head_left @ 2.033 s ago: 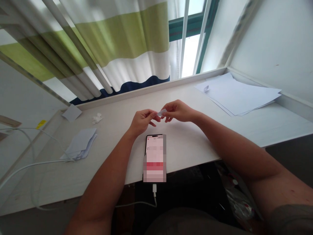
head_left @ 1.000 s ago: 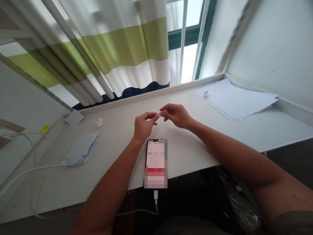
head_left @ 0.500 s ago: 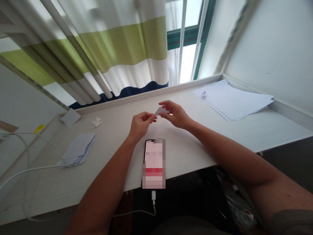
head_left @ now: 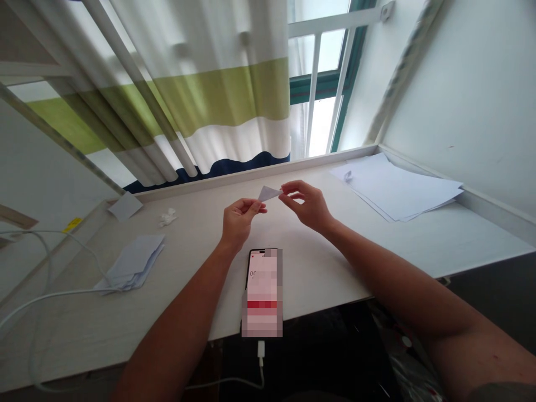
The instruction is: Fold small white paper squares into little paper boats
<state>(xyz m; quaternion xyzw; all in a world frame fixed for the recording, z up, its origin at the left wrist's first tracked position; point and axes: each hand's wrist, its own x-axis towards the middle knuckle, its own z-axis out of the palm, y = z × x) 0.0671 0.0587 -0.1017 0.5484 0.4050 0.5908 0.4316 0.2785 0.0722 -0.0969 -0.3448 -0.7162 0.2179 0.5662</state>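
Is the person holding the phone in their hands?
No, the smartphone lies on the desk; the right hand holds a paper scrap.

Bright daylight through the window (head_left: 322, 125), soft shadows, curved wide-angle edges

The folded scrap of paper (head_left: 268, 194) and the loose paper sheets (head_left: 397, 187) look matt, the table (head_left: 318, 279) has a smooth, faintly grained laminate finish, the curtain (head_left: 221, 95) is soft cloth, and the charging cable (head_left: 54, 293) is smooth white plastic.
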